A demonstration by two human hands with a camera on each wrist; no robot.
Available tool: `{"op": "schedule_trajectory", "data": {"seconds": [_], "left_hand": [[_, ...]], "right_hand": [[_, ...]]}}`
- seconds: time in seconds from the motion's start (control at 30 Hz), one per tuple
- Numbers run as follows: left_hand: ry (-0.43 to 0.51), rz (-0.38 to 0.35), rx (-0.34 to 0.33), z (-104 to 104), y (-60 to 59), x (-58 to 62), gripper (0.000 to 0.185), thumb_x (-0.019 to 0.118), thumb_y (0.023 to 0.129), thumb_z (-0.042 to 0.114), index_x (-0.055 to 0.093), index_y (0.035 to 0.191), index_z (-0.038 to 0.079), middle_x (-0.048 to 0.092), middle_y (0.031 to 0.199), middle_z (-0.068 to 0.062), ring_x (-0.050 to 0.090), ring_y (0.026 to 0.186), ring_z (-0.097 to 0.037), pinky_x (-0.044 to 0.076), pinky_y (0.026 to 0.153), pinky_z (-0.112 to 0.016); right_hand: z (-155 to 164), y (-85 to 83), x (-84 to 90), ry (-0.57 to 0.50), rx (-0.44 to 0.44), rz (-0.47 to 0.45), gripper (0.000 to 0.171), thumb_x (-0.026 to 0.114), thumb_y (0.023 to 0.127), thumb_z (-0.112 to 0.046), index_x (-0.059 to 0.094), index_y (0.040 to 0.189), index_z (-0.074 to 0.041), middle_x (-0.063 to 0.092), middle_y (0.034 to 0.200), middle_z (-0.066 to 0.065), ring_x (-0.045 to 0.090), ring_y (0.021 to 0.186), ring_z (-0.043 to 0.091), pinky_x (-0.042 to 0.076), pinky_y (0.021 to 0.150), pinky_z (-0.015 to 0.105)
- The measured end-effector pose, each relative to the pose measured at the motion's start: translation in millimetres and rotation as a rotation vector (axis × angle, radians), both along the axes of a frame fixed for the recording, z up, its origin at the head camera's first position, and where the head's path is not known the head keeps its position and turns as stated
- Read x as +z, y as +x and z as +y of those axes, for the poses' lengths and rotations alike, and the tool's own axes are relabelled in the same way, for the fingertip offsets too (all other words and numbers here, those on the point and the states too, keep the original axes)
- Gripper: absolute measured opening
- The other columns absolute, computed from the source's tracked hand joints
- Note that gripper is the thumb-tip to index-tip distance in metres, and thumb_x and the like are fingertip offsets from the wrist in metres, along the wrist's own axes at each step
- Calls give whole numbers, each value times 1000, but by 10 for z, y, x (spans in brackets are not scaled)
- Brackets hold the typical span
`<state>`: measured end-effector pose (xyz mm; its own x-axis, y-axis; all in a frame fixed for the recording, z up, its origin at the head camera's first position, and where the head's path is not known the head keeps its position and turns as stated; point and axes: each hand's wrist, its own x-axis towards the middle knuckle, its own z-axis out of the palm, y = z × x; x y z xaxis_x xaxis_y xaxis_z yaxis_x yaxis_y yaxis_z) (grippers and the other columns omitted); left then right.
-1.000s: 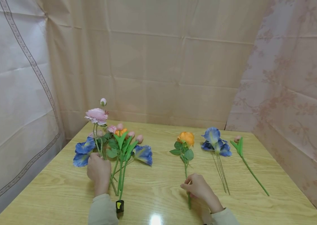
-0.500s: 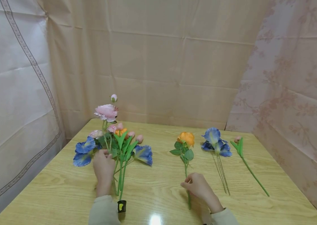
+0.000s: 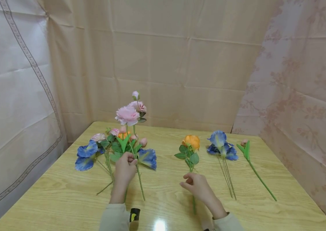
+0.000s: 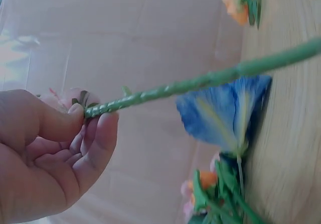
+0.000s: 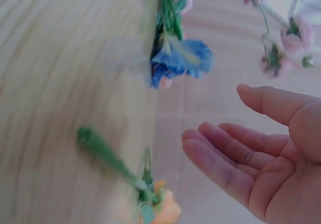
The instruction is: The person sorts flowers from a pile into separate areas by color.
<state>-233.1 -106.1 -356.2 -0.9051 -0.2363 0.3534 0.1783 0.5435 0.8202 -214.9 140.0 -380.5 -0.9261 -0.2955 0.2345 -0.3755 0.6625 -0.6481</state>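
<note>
My left hand [image 3: 124,173] pinches the green stem [image 4: 175,88] of a pink artificial peony [image 3: 127,115] between thumb and fingers. Its blooms and a small bud [image 3: 135,95] stand upright above the table, and the stem's lower end slants down to the right. Behind that hand lies a pile with blue irises [image 3: 87,155], pink tulips [image 3: 143,142] and green leaves, partly hidden by the hand. My right hand [image 3: 198,187] hovers by the stem of an orange flower [image 3: 191,141]. In the right wrist view its fingers [image 5: 225,174] are loosely extended, holding nothing.
Blue irises with thin stems [image 3: 220,142] lie to the right of the orange flower. Farther right is a single pink tulip [image 3: 244,143] with a green stem. Cloth hangings [image 3: 163,64] enclose the wooden table [image 3: 163,192] at the back and sides.
My left hand has carried the pink peony rightward from the pile's left side, its blooms rising slightly. My right hand has shifted slightly up and left over the orange flower's stem.
</note>
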Motion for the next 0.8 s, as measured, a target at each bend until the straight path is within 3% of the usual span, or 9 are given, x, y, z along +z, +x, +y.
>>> {"op": "schedule_trajectory", "data": {"seconds": [0.17,0.53,0.8], "left_hand": [[103,-25,-154,150,24,5,9,56,81,-9,52,89,-9,55,79,-16,56,57,-19,48,49,-26],[180,-50,-385,424,69,-25,8,54,81,-13,48,82,-7,51,77,-15,59,62,-24,51,54,-30],[176,-61,-463,534,95,-26,7,54,81,-13,49,85,-9,52,78,-15,59,62,-20,51,52,-26]], "right_hand": [[-119,17,55,-33,86,23,27,66,80,-12,60,95,10,62,72,5,56,63,17,45,57,23],[-353,89,60,-133,242,-3,27,66,80,-9,59,96,12,64,75,12,60,63,19,47,55,21],[-406,125,20,-281,257,-114,14,62,80,2,58,89,13,63,74,16,62,61,23,50,51,23]]}}
